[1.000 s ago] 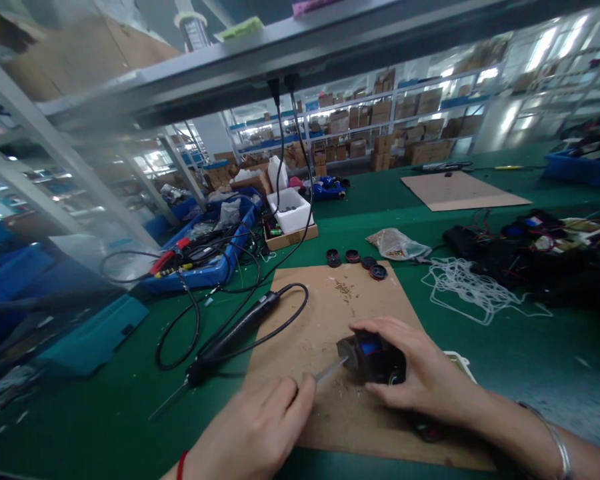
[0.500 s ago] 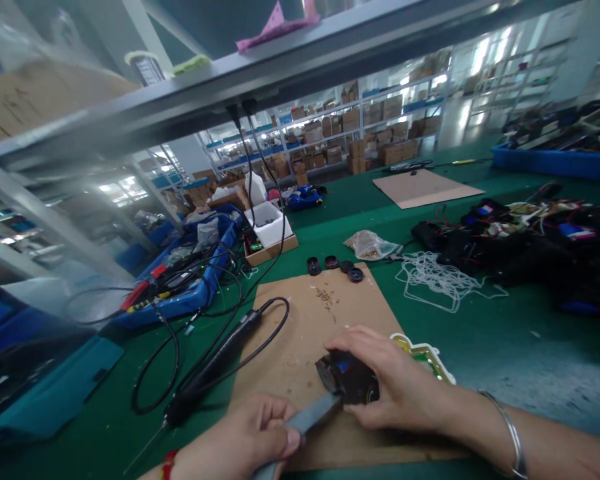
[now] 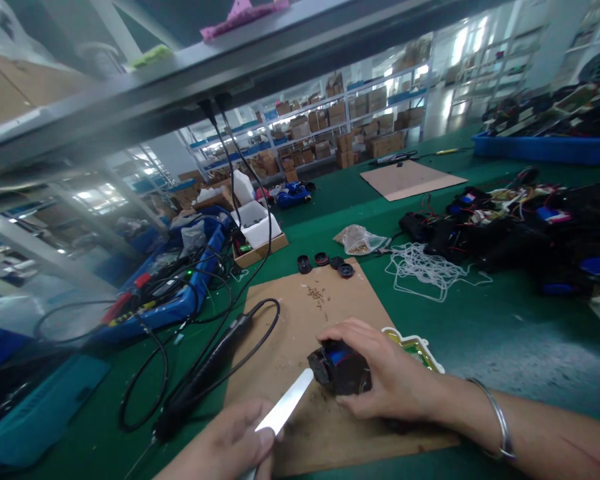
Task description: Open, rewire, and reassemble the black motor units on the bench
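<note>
Gripping the black part (image 3: 339, 368) on the board (image 3: 300, 320), right hand (image 3: 380, 377) closed; left hand (image 3: 225, 445) pinches a blade (image 3: 285, 408) whose tip sits just beside it.

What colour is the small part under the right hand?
The small boxy part is black with a blue patch on top, best seen in the head view.

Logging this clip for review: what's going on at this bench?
A person works at a green bench with bare hands. The right hand grips a small black and blue part on a cardboard sheet. The left hand holds a flat pale tool, tip at the part's left side; contact is unclear. A corded black driver lies unheld nearby.
</note>
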Demonstrator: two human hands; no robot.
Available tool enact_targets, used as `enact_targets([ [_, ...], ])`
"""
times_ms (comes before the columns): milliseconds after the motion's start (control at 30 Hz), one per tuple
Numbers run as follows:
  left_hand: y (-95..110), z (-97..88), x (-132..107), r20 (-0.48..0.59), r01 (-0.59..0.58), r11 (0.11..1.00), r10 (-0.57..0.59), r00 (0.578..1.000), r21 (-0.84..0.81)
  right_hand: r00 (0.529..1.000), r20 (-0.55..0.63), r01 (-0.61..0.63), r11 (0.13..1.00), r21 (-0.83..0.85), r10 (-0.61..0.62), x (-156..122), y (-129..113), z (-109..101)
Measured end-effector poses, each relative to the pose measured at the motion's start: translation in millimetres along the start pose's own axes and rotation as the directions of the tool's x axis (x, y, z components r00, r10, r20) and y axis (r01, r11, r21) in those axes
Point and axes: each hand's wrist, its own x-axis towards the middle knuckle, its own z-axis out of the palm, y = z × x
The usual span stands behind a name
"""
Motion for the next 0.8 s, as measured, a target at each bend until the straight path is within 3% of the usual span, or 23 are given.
enact_targets([
  [133, 11, 10.3, 3, -0.032, 0.033, 0.998, -0.032, 0.999, 0.044, 1.0, 0.009, -0.027, 1.0, -0.001, 0.027, 1, -3, -2],
  [233, 20, 15.7, 3, -0.066, 0.008, 0.982, 0.005, 0.998, 0.187, 0.999, 0.019, -0.026, 1.0, -0.012, 0.026, 1, -4, -2],
  [433, 31, 20.4, -2, -0.117, -0.01, 0.814, 0.096, 0.988, 0.581, 0.998, 0.055, 0.02, 0.999, -0.047, -0.017, 2, -4, -1],
  [500, 32, 20.1, -2, -0.124, -0.039, 0.651, 0.203, 0.971, 0.758, 0.999, 0.043, 0.035, 0.998, -0.049, -0.033, 4, -3, 1],
  [567, 29, 18.0, -2, -0.064, -0.059, 0.366, 0.315, 0.947, 0.929, 0.999, 0.035, 0.036, 0.998, -0.05, -0.034, 6, -1, 2],
  [633, 25, 14.7, 0, 0.036, -0.058, 0.05, 0.356, 0.934, 0.997, 1.0, 0.028, 0.013, 0.998, -0.055, -0.011, 9, 1, 3],
  [700, 24, 11.8, 1, 0.107, -0.054, -0.16, 0.344, 0.933, 0.986, 0.999, 0.01, -0.037, 0.998, -0.06, 0.037, 12, 2, 3],
  [733, 25, 11.0, 2, 0.12, -0.049, -0.206, 0.349, 0.929, 0.977, 0.998, -0.006, -0.066, 0.996, -0.058, 0.066, 12, 2, 3],
  [800, 30, 11.5, 1, 0.088, -0.032, -0.147, 0.389, 0.917, 0.989, 0.994, -0.035, -0.108, 0.993, -0.043, 0.106, 12, 2, 3],
])
